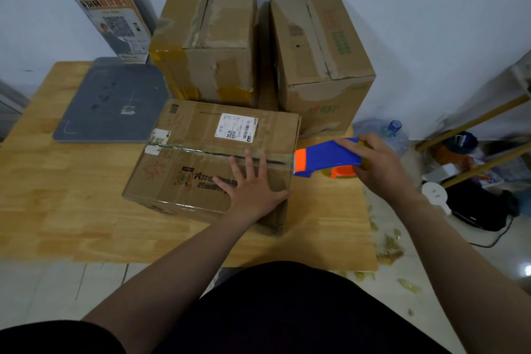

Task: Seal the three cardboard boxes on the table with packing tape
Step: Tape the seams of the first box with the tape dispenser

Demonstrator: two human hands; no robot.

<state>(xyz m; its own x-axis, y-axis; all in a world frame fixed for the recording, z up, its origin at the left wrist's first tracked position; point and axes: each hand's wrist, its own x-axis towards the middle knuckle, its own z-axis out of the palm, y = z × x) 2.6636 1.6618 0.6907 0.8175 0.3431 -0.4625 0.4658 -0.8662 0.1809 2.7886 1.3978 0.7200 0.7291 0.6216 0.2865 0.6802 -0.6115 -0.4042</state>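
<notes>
Three cardboard boxes stand on the wooden table [71, 210]. The nearest box [201, 158] lies flat with a white shipping label, and clear tape runs along its centre seam. My left hand [253, 187] presses flat on its lid near the right edge, fingers spread. My right hand [376, 164] grips a blue and orange tape dispenser [324, 156], whose orange nose sits at the right end of the seam. Behind stand a tall box [209, 37] and another box [321, 60] to its right, both with closed flaps.
A grey flat pad [112, 103] lies on the table's left back. A grey printed column [112, 14] leans behind it. On the floor to the right are a clear water jug [388, 132], wooden poles, cables and scraps of tape backing.
</notes>
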